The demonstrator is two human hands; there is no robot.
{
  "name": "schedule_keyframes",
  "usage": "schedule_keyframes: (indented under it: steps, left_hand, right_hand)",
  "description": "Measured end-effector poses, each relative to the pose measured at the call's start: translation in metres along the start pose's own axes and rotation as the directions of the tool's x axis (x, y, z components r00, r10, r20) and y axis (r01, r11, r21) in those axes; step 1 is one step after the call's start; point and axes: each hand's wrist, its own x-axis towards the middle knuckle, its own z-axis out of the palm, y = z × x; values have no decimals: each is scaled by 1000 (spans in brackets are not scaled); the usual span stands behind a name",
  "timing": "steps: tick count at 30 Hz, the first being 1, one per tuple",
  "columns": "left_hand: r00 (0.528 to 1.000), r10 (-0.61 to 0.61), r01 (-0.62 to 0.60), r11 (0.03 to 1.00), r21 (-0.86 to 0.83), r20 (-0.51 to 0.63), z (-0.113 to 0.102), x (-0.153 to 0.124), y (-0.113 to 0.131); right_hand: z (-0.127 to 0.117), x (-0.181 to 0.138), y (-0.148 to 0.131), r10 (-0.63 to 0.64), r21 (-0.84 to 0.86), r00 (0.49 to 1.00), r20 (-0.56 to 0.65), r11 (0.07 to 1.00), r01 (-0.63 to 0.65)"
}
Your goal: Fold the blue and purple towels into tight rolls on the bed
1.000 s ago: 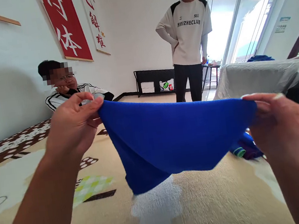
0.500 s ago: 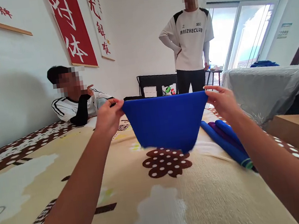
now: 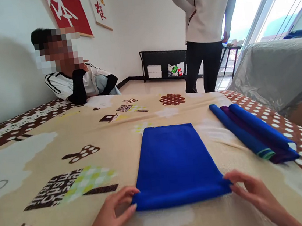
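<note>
A blue cloth (image 3: 174, 162) lies folded flat on the patterned blanket (image 3: 62, 154) in front of me. My left hand (image 3: 115, 212) pinches its near left corner. At the near right corner my right hand (image 3: 247, 191) pinches the fold with thumb and fingers. Both hands rest low on the blanket, at the cloth's near edge.
A stack of folded blue and purple cloths (image 3: 253, 131) lies to the right. One person (image 3: 77, 83) leans on the far left edge; another person (image 3: 206, 28) stands beyond the far edge. A grey plastic-covered piece of furniture (image 3: 279, 70) is at right.
The cloth was held up in the air between both hands; now it lies flat and folded on the blanket, and my hands have come down to its near corners.
</note>
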Motion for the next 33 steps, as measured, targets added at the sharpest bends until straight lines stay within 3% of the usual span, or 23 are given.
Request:
schedule_keyframes:
  steps: [2, 8, 13, 20, 26, 33]
  left_hand:
    - [1000, -3, 2, 995, 100, 13, 8, -18, -11]
    - [981, 48, -26, 993, 112, -190, 18, -26, -6]
    - [902, 284, -238, 955, 174, -325, 20, -42, -14]
    - [823, 497, -411, 856, 314, -275, 18, -51, -12]
    - [874, 441, -374, 879, 294, -204, 11, -54, -20]
    - [950, 296, -250, 914, 319, -102, 10, -69, -43]
  right_hand:
    - [8, -20, 15, 31, -87, 998, 54, 996, -26]
    - [9, -37, 30, -20, -262, 996, -90, 965, -5]
    - [10, -57, 40, -191, -346, 971, -143, 929, 131]
    - [13, -62, 24, -475, -511, 873, -113, 781, 359]
    - [3, -65, 25, -534, -545, 845, -25, 716, 436]
    - [-5, -78, 21, -419, -424, 907, 47, 814, 397]
